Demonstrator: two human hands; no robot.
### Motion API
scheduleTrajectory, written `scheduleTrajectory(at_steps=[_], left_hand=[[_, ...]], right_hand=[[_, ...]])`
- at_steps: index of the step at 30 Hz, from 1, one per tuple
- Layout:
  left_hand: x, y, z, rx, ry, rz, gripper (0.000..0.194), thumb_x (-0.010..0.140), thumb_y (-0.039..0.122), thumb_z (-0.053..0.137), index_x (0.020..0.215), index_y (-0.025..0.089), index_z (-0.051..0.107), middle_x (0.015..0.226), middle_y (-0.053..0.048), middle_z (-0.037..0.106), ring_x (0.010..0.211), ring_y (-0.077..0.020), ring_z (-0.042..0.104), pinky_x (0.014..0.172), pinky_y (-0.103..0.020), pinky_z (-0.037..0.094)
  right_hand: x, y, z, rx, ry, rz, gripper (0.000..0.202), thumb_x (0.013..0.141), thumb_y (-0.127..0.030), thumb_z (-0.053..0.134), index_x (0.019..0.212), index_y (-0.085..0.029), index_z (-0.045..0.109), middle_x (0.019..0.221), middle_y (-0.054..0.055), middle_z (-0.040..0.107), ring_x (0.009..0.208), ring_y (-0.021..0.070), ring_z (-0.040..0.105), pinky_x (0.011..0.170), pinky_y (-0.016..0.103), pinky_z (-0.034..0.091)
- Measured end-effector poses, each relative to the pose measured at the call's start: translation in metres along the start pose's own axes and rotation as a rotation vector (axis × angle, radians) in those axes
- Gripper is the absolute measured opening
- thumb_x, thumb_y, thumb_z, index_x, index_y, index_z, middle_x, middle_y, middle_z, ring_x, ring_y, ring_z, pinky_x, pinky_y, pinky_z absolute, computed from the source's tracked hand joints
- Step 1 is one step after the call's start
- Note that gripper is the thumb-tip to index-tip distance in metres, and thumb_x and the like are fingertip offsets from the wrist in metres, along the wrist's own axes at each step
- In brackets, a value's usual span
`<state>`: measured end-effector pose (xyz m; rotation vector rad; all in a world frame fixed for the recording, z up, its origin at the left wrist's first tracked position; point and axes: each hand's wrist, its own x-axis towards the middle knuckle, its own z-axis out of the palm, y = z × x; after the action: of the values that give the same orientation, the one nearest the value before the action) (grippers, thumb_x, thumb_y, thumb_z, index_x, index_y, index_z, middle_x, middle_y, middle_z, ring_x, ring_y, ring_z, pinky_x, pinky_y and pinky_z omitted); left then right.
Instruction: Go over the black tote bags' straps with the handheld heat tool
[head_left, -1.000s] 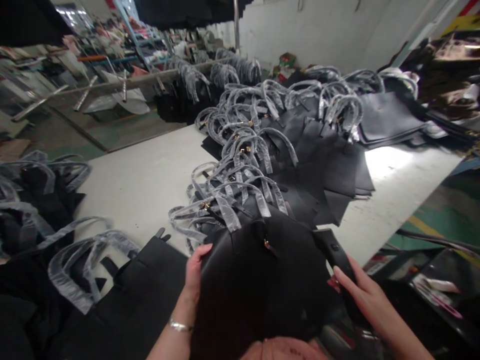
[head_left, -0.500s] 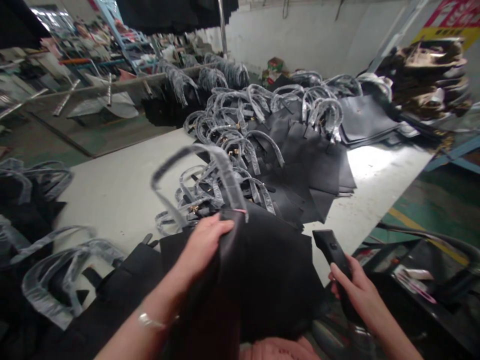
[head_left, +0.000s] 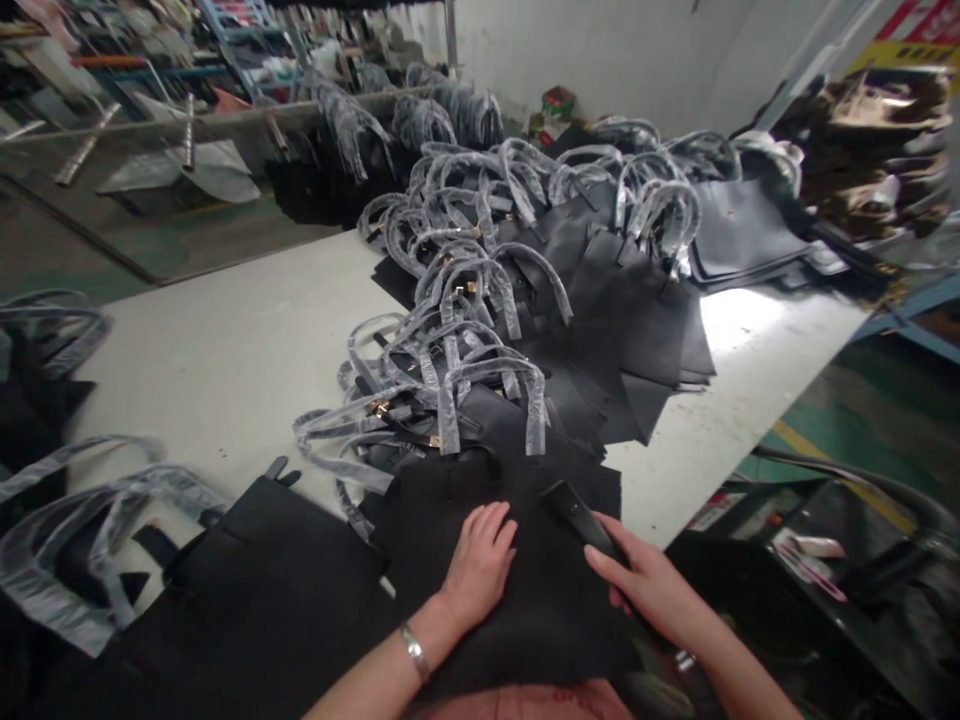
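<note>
My left hand [head_left: 480,560], with a silver bracelet on the wrist, lies palm down on a black handbag [head_left: 525,630], its fingers stretched out. That bag lies flat at the table's near edge, its arched handle [head_left: 491,372] wrapped in clear plastic and pointing away from me. On the right, my right hand [head_left: 637,575] is closed around a slim black handheld tool [head_left: 577,515] with a broad, flat end. The tool's end is over the bag's upper right part; I cannot tell whether it touches. Another black bag [head_left: 277,560] lies to the left.
Several overlapping black bags [head_left: 592,310] with plastic-wrapped handles run back along the pale table [head_left: 217,350]. More bags [head_left: 82,560] sit at the left edge. A black bin or cart [head_left: 847,560] stands at the right, and brown bags [head_left: 877,150] are piled at the back right.
My left hand has let go of the bag's top edge and now rests flat on the bag, which has gone from raised to lying down. My right hand moved left with the tool.
</note>
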<state>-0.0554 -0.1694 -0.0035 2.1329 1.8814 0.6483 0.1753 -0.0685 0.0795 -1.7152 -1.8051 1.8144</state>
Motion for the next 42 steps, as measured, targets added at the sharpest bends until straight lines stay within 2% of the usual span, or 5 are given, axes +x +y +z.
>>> scheduleTrajectory(at_steps=[7, 14, 26, 37, 42], left_hand=[[0.001, -0.003, 0.005, 0.018, -0.01, 0.053, 0.031, 0.09, 0.016, 0.05, 0.12, 0.016, 0.059, 0.135, -0.015, 0.054, 0.127, -0.0294, 0.048, 0.105, -0.052, 0.042], [-0.003, -0.001, 0.008, 0.018, 0.012, 0.028, 0.034, 0.091, 0.021, 0.049, 0.124, 0.014, 0.056, 0.137, -0.014, 0.054, 0.129, -0.0281, 0.046, 0.109, -0.048, 0.038], [-0.012, -0.003, 0.014, 0.0, 0.059, 0.116, 0.022, 0.093, 0.018, 0.05, 0.112, 0.015, 0.061, 0.107, -0.01, 0.067, 0.11, -0.0213, 0.058, 0.101, -0.043, 0.04], [-0.014, -0.007, 0.017, -0.002, 0.058, 0.142, 0.023, 0.093, 0.02, 0.05, 0.112, 0.013, 0.06, 0.104, -0.009, 0.068, 0.11, -0.0201, 0.059, 0.099, -0.038, 0.041], [-0.015, -0.007, 0.016, 0.006, 0.024, 0.14, 0.024, 0.091, 0.02, 0.051, 0.113, 0.015, 0.061, 0.11, -0.009, 0.068, 0.113, -0.0195, 0.058, 0.1, -0.036, 0.042]], right_hand=[[0.027, -0.02, 0.023, -0.089, -0.05, 0.025, 0.063, 0.087, -0.049, 0.054, 0.14, -0.016, 0.048, 0.043, -0.008, 0.051, 0.038, 0.0131, 0.052, 0.04, 0.021, 0.041], [0.034, -0.041, 0.014, 0.071, 0.244, -0.084, 0.073, 0.084, -0.054, 0.058, 0.145, -0.019, 0.041, 0.054, -0.007, 0.059, 0.049, 0.0155, 0.059, 0.051, 0.026, 0.049], [0.04, -0.052, 0.052, -0.079, -0.205, -0.063, 0.068, 0.084, -0.05, 0.058, 0.142, -0.016, 0.047, 0.047, -0.008, 0.053, 0.04, 0.014, 0.055, 0.041, 0.022, 0.043], [0.042, -0.052, 0.051, -0.195, -0.26, -0.058, 0.062, 0.087, -0.046, 0.056, 0.142, -0.018, 0.047, 0.053, -0.006, 0.058, 0.042, 0.0141, 0.056, 0.041, 0.022, 0.042], [0.051, -0.075, 0.067, -0.26, -0.045, -0.187, 0.071, 0.085, -0.05, 0.057, 0.145, -0.013, 0.045, 0.056, -0.003, 0.062, 0.05, 0.0189, 0.062, 0.05, 0.028, 0.05]])
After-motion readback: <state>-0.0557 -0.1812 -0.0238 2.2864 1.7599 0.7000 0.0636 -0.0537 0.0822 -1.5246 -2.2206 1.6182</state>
